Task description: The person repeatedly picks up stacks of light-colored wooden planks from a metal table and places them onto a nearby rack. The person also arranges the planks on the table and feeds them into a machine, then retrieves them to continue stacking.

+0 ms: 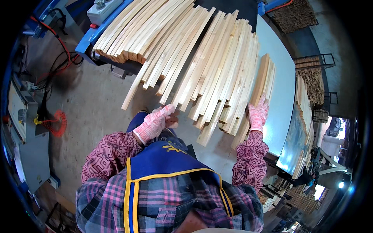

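Observation:
Many long pale wooden strips [223, 66] lie side by side ahead of me, their near ends uneven. My left hand [152, 123], in a pink-and-white knit glove, is at the near end of one strip, its upper digit touching that end. The other fingers curl loosely below, with a gap between. Farther right, my right hand [257, 115], gloved alike, grips a small separate group of strips [263, 79], fingers stretched along the top. Part of that grip is hidden beneath the palm.
A pale smooth tabletop [278, 112] extends right of the strips. Blue machine framing [87, 44] holds a white control box [103, 11] at upper left. A red coiled hose [58, 123] hangs at left. Stacked lumber [311, 83] stands at far right.

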`<state>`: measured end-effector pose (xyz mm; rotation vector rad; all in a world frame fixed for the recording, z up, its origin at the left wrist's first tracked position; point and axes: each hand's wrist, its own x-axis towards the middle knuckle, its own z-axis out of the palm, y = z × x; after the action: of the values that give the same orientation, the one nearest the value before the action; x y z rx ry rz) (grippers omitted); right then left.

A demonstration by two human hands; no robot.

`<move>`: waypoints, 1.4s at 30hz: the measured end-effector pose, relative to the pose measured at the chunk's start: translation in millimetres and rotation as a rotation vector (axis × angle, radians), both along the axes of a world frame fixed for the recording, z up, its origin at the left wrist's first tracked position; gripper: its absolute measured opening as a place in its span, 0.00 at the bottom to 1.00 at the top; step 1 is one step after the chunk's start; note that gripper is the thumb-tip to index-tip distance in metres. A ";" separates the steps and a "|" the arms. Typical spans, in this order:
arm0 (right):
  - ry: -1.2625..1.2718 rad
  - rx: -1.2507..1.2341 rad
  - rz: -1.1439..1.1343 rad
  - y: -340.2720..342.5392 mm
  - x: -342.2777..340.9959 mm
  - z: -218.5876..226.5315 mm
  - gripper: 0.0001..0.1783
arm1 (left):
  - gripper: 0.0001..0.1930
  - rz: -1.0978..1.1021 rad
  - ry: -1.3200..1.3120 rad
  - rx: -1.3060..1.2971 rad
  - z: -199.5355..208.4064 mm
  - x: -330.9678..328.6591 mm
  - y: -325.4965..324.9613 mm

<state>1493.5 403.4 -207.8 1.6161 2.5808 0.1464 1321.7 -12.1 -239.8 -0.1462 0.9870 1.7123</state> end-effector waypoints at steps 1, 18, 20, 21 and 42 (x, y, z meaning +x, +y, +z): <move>0.034 -0.014 -0.011 -3.0 -3.9 3.3 0.53 | 0.24 0.009 -0.055 0.034 -7.8 0.5 8.7; 1.144 -1.815 -0.037 -105.2 -181.4 89.5 0.44 | 0.31 -0.452 1.505 -0.376 160.8 -17.5 48.7; 1.145 -1.876 -0.065 -106.5 -201.4 87.2 0.42 | 0.30 -0.531 1.539 -0.366 156.0 -16.6 51.0; 1.151 -1.906 -0.083 -105.6 -206.4 84.2 0.41 | 0.29 -0.502 1.535 -0.355 150.1 -15.6 48.8; 1.697 -2.258 -0.278 -192.0 -195.0 91.3 0.36 | 0.23 0.045 0.680 0.018 112.5 -29.6 -4.8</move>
<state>1298.5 211.4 -116.6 0.5063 0.4661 -3.2124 1292.1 -16.9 -127.3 0.4595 1.4620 1.8483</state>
